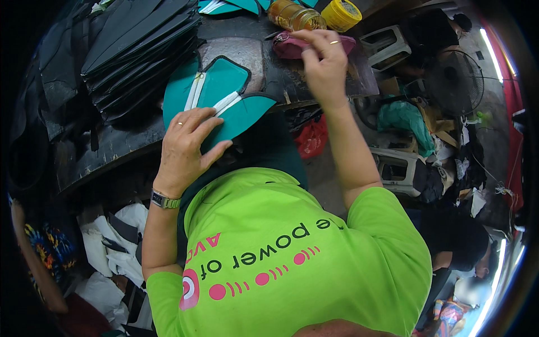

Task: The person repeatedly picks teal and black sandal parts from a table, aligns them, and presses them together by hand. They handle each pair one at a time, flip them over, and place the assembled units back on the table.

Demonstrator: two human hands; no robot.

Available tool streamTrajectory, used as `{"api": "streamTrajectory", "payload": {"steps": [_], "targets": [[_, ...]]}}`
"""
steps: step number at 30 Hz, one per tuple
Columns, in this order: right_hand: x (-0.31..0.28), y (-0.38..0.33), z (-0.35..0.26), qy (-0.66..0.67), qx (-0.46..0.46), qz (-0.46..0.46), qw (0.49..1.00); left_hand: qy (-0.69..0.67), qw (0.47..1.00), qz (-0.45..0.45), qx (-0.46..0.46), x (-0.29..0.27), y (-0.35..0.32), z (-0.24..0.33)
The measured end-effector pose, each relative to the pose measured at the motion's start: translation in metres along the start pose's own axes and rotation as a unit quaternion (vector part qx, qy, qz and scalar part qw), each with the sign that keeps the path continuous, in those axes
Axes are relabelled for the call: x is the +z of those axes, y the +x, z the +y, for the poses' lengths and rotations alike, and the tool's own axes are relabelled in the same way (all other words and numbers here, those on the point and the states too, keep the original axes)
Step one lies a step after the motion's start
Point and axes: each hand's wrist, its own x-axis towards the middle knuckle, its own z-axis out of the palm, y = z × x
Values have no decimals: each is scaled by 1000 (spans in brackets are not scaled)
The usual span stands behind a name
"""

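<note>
A teal cut piece with black edging and white strips along its slits lies at the near edge of the dark table. My left hand rests on its near part, fingers stretched out over it and thumb apart. Under the piece's far side is a worn, shiny slab. Raised over a dark pink pouch, my right hand has its fingers bent toward the thumb. Anything between those fingertips is too small to make out.
Stacked black pieces fill the table's left side. A glass jar and a yellow tub stand beyond the pouch. Plastic stools, a fan and other people are to the right. White scraps lie below the table at left.
</note>
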Motion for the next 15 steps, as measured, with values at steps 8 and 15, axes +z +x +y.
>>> {"api": "streamTrajectory", "payload": {"steps": [8,15], "targets": [[-8,2,72,-322,-4,-80,943,-122,987,5,-100,15,22,3],[-4,-6,56,-227,46,-26,973,-46,993,-58,-87,18,45,0]]}}
